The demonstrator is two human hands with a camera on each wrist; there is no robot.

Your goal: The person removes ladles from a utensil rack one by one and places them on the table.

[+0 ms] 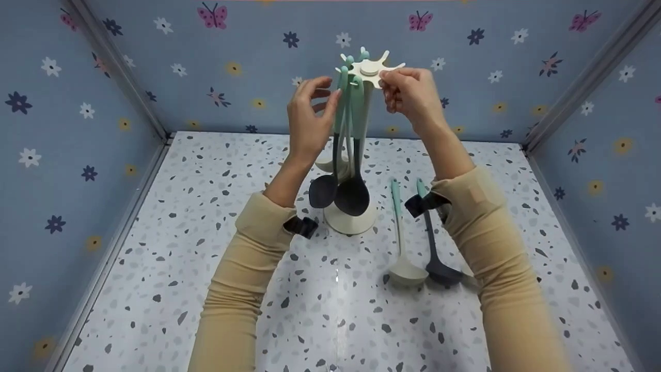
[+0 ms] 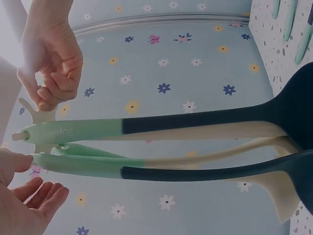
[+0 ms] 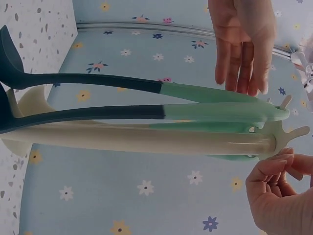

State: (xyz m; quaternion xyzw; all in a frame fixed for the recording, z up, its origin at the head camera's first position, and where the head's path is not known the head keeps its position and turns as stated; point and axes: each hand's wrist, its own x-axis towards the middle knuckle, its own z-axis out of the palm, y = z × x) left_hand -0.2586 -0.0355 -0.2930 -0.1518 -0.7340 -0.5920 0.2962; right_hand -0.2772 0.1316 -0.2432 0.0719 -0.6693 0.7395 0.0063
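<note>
A cream utensil stand with a star-shaped hook top (image 1: 369, 68) rises from a round base (image 1: 351, 223). My right hand (image 1: 413, 95) pinches one arm of that top between thumb and fingers. From the left-side hooks hang several green-handled utensils, with a dark ladle (image 1: 352, 197) and a second dark-headed utensil (image 1: 323, 191) in front and pale ones partly hidden behind. My left hand (image 1: 310, 116) is beside the hanging handles, its fingers loosely bent and spread. In the left wrist view its thumb tip is right at the end of a green handle (image 2: 80, 164).
On the speckled table (image 1: 206, 289), right of the base, lie a cream ladle (image 1: 408, 272) and a dark ladle (image 1: 443, 274). Another pale utensil (image 1: 470, 282) is mostly hidden by the right sleeve (image 1: 485, 222). Flower-patterned walls (image 1: 310, 26) enclose the back and sides.
</note>
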